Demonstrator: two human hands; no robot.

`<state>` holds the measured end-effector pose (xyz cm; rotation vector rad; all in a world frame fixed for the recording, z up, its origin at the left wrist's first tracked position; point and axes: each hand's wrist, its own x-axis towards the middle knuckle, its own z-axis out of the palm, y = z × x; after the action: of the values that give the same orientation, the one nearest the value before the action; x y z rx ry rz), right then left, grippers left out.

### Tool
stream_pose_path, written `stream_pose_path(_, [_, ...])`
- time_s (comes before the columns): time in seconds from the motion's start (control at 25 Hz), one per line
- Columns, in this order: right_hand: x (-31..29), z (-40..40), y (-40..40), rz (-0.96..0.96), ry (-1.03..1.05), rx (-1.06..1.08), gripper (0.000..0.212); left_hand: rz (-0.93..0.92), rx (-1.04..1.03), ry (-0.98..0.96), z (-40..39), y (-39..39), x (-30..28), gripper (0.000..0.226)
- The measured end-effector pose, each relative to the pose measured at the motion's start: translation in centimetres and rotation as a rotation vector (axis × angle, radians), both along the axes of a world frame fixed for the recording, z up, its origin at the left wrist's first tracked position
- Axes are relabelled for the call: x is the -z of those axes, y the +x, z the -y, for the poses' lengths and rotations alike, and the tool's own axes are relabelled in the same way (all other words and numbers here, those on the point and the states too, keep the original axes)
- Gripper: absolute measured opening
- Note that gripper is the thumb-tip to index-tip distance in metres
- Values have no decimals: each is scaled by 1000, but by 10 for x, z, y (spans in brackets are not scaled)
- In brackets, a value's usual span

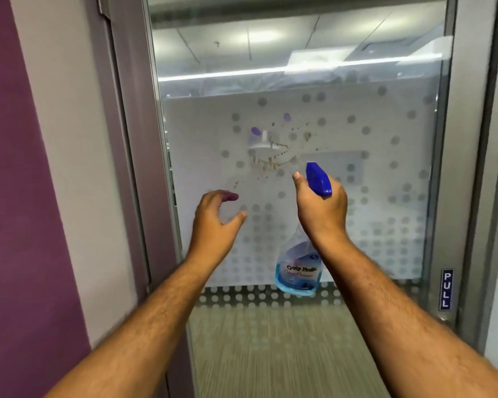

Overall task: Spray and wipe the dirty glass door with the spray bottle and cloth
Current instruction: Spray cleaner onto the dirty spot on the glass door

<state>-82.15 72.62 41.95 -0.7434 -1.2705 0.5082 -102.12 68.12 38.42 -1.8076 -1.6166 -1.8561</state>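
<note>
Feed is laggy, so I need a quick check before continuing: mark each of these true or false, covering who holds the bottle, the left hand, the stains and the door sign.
1. The right hand grips the spray bottle. True.
2. The left hand holds a cloth. False: it is open and holds nothing; no cloth is in view.
3. Brown splatter marks the glass door above the hands. True.
4. The door sign reads PUSH. False: it reads PULL.
</note>
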Motion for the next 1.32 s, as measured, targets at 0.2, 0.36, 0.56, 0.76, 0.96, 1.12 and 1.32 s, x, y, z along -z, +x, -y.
stream_pose_path(0.2, [-12, -18, -13, 33, -23, -70, 21, -27, 41, -2, -26, -26, -9, 36])
stream_pose_path(0.36, [-20, -28, -21, -61, -66, -97, 21, -68, 285, -238, -37, 8, 15, 34])
stream_pose_path(0.56, [-28, -33, -23, -124, -82, -96, 25, 31, 444, -209, -49, 48, 42, 35])
stream_pose_path(0.76, [-34, -33, -23, -150, -87, -102, 31, 136, 436, -134, -55, 56, 46, 37])
stream_pose_path(0.96, [-34, -37, -24, -17, -29, -97, 27, 169, 430, -113, -56, 60, 54, 37])
stream_pose_path(1.12, [-29, -35, -23, -40, -39, -41, 32, 168, 420, -123, -55, 64, 56, 40])
stream_pose_path(1.32, [-9, -23, -8, -27, -10, -29, 25, 141, 459, -180, -52, 68, 66, 45])
